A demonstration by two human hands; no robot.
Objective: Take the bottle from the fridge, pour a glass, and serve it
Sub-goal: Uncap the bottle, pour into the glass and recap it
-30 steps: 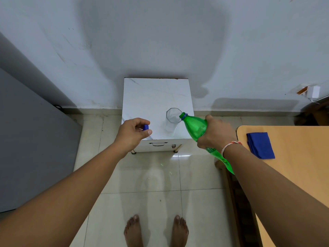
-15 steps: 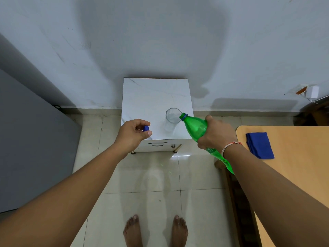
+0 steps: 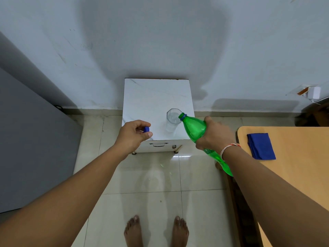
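My right hand grips a green plastic bottle around its upper body. The bottle is tilted, its uncapped mouth over the rim of a clear glass. The glass stands upright on the white marble-topped cabinet, near its front right corner, and holds some clear liquid. My left hand hovers over the cabinet's front left part, pinching the blue bottle cap between thumb and fingers.
A grey appliance side fills the left. A wooden table at the right carries a folded blue cloth. The wall stands right behind the cabinet. My bare feet are on the tiled floor.
The bottle's mouth has stayed at the glass rim with a very slight shift. My left hand with the cap has barely moved.
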